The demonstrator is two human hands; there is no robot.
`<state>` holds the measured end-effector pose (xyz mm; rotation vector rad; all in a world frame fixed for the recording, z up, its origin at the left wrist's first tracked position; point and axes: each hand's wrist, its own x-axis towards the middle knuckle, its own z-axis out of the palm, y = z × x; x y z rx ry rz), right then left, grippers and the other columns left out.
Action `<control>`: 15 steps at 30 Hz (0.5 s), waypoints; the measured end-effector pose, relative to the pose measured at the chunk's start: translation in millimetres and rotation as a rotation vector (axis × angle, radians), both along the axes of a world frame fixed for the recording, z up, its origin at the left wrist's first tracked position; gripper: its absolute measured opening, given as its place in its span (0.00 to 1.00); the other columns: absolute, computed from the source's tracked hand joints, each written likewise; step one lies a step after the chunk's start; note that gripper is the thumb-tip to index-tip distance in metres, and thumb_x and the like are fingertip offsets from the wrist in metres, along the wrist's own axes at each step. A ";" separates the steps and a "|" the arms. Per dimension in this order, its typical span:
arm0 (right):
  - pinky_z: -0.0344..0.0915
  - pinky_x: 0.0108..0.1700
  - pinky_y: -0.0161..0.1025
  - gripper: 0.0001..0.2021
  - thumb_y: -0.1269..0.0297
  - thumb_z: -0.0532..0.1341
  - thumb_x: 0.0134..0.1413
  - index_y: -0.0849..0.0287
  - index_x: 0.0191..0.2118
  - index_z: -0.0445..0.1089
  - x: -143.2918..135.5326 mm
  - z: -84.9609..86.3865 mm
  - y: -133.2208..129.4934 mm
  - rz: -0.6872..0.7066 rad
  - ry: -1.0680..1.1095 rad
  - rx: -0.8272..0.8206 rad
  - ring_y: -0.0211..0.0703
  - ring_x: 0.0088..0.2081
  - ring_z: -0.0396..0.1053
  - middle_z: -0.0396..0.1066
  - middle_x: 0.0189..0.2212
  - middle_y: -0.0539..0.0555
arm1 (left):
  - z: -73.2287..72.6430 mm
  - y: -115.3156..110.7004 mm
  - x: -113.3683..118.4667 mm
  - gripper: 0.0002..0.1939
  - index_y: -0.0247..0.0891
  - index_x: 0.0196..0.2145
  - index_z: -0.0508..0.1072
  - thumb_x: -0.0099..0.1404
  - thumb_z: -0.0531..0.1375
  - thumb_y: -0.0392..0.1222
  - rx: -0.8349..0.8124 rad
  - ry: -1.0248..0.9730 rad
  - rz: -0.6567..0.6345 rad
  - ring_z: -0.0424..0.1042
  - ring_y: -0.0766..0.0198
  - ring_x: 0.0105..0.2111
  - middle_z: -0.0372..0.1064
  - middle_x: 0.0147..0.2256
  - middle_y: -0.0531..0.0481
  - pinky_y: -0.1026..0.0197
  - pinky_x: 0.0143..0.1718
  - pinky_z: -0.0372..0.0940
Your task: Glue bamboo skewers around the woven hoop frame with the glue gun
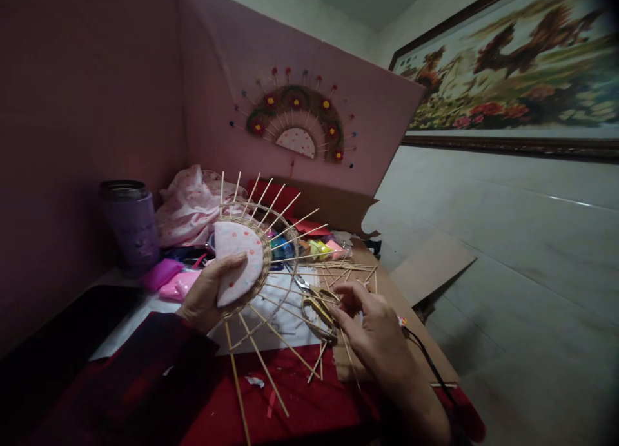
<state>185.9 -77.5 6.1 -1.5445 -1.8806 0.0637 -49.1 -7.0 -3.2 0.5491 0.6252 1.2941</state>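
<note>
My left hand (210, 292) grips a half-round piece (239, 259) covered in white cloth with red dots, thumb on its face. Woven cord edges its curve, and several thin wooden sticks (280, 204) fan out from it, with a thin ring of cord crossing them. To the right, my right hand (370, 330) has its thumb and forefinger brought close together at the stick tips; what they hold is too small to name. Gold-handled scissors (316, 310) lie on the table beneath the sticks, just left of my right hand.
A purple tumbler (129, 223) stands at the left, beside pink cloth (191, 201) and pink packets (176, 283). Loose sticks (348, 272) lie on cardboard (411, 317) at the right. A pink board (207, 98) behind bears a decorated fan shape. A black cable (428, 359) runs near my right wrist.
</note>
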 end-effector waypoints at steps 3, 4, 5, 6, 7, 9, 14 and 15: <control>0.61 0.33 0.38 0.07 0.69 0.59 0.50 0.56 0.37 0.67 9.9 1.2 0.0 0.010 0.086 -0.031 0.42 0.29 0.68 0.70 0.25 0.49 | -1.8 1.1 -1.3 0.12 0.27 0.40 0.72 0.56 0.57 0.30 -0.008 0.014 0.026 0.76 0.56 0.28 0.76 0.31 0.38 0.58 0.30 0.73; 0.62 0.32 0.38 0.06 0.68 0.58 0.50 0.56 0.37 0.67 12.9 1.4 0.7 0.014 0.123 -0.027 0.41 0.29 0.68 0.70 0.25 0.49 | -2.4 1.4 -1.8 0.13 0.27 0.40 0.72 0.56 0.58 0.30 -0.010 0.016 0.030 0.76 0.56 0.28 0.76 0.32 0.38 0.58 0.29 0.73; 0.62 0.31 0.37 0.06 0.67 0.57 0.51 0.57 0.37 0.67 15.7 1.5 1.7 0.011 0.164 -0.017 0.40 0.29 0.68 0.70 0.26 0.50 | -2.7 1.6 -2.2 0.12 0.27 0.40 0.72 0.56 0.58 0.30 -0.013 0.015 0.031 0.76 0.56 0.28 0.76 0.32 0.38 0.58 0.29 0.73; 0.63 0.31 0.36 0.06 0.66 0.57 0.52 0.57 0.37 0.67 18.2 1.5 3.0 0.002 0.206 -0.008 0.40 0.29 0.68 0.70 0.27 0.51 | -2.7 1.7 -2.5 0.12 0.27 0.40 0.71 0.56 0.58 0.30 -0.018 0.010 0.029 0.76 0.56 0.28 0.76 0.32 0.38 0.58 0.29 0.73; 0.63 0.30 0.36 0.06 0.64 0.57 0.52 0.57 0.37 0.67 20.4 1.1 4.6 -0.011 0.244 -0.003 0.40 0.29 0.69 0.70 0.27 0.51 | -2.4 1.7 -2.8 0.12 0.27 0.40 0.71 0.56 0.57 0.29 -0.022 -0.001 0.030 0.76 0.56 0.28 0.76 0.32 0.38 0.57 0.29 0.74; 0.64 0.30 0.35 0.07 0.62 0.57 0.52 0.57 0.36 0.67 23.8 -0.8 7.8 -0.037 0.307 -0.009 0.40 0.30 0.69 0.71 0.29 0.52 | -0.7 1.5 -2.9 0.12 0.26 0.40 0.71 0.56 0.57 0.29 -0.038 -0.025 0.039 0.76 0.56 0.28 0.76 0.31 0.38 0.57 0.30 0.74; 0.64 0.31 0.36 0.08 0.59 0.58 0.53 0.59 0.33 0.67 25.5 -9.4 8.9 0.045 0.382 -0.116 0.39 0.29 0.68 0.70 0.28 0.52 | 3.4 1.3 -2.3 0.11 0.26 0.39 0.70 0.57 0.55 0.28 -0.067 -0.049 0.087 0.76 0.56 0.25 0.76 0.27 0.40 0.57 0.29 0.74; 0.64 0.30 0.35 0.09 0.58 0.57 0.53 0.59 0.31 0.68 24.9 -10.1 7.1 0.082 0.390 -0.152 0.39 0.28 0.67 0.69 0.26 0.51 | 3.4 1.4 -2.1 0.12 0.26 0.39 0.70 0.57 0.55 0.28 -0.063 -0.048 0.089 0.76 0.56 0.25 0.75 0.26 0.40 0.57 0.29 0.74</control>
